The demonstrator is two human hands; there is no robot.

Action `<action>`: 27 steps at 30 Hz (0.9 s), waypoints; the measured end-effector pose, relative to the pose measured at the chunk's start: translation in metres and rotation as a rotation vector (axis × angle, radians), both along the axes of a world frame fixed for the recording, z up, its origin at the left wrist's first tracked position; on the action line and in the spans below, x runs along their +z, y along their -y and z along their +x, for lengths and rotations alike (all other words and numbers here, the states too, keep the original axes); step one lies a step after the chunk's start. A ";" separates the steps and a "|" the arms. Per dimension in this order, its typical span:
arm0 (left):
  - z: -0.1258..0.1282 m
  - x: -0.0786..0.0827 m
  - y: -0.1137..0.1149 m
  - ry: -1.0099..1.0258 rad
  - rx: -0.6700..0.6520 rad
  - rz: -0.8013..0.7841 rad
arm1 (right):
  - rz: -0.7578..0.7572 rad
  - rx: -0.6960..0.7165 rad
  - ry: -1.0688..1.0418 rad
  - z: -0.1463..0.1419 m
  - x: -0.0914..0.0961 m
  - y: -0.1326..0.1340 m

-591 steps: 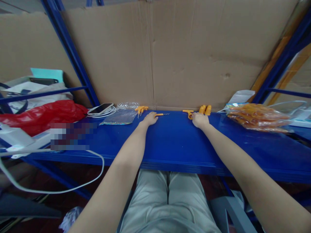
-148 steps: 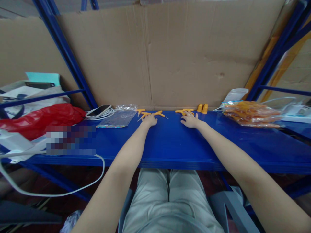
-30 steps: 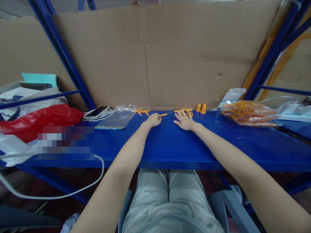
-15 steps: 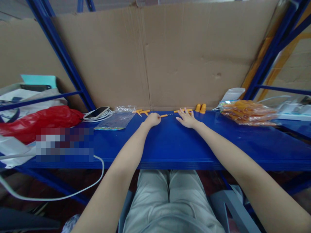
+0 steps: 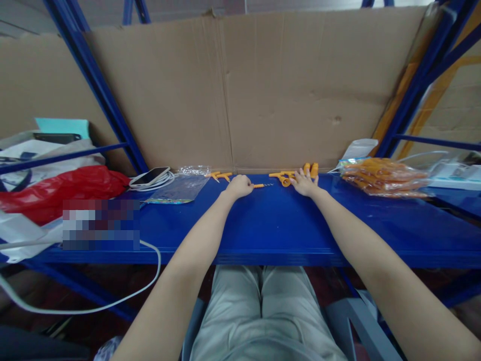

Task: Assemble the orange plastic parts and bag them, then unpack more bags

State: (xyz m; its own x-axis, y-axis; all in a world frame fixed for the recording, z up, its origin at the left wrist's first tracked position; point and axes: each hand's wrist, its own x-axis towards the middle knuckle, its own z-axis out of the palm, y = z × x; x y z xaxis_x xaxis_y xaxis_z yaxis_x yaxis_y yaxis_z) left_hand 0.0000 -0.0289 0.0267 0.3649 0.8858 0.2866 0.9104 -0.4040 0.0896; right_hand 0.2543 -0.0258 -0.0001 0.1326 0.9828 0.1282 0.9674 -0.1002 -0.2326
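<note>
Our right hand (image 5: 306, 185) has moved rightward, just beside the orange caps (image 5: 314, 169), fingers spread; left of these, our left hand (image 5: 239, 187) grips the corkscrew (image 5: 258, 186), best kept steady.

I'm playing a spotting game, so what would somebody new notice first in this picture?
Probably the bright blue tabletop across the middle, with big brown cardboard standing behind it. Near its back edge, the left hand holds an orange piece with a curly end, and the right hand spreads its fingers by two orange caps. Shiny red plastic also stands out at the far left.
</note>
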 end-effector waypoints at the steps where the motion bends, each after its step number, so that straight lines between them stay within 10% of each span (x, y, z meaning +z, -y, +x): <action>1: 0.000 0.000 0.000 0.010 0.000 0.000 | -0.015 -0.032 -0.021 0.005 0.000 -0.001; 27: -0.003 -0.002 -0.003 0.023 -0.012 -0.021 | -0.101 -0.238 -0.080 0.049 -0.013 -0.023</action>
State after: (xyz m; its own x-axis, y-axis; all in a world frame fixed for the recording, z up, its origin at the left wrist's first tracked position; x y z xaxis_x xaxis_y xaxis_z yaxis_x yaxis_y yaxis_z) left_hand -0.0029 -0.0256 0.0246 0.3687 0.8874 0.2766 0.9032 -0.4124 0.1193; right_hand 0.3036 -0.0026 -0.0134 0.3676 0.9299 0.0108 0.8927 -0.3496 -0.2842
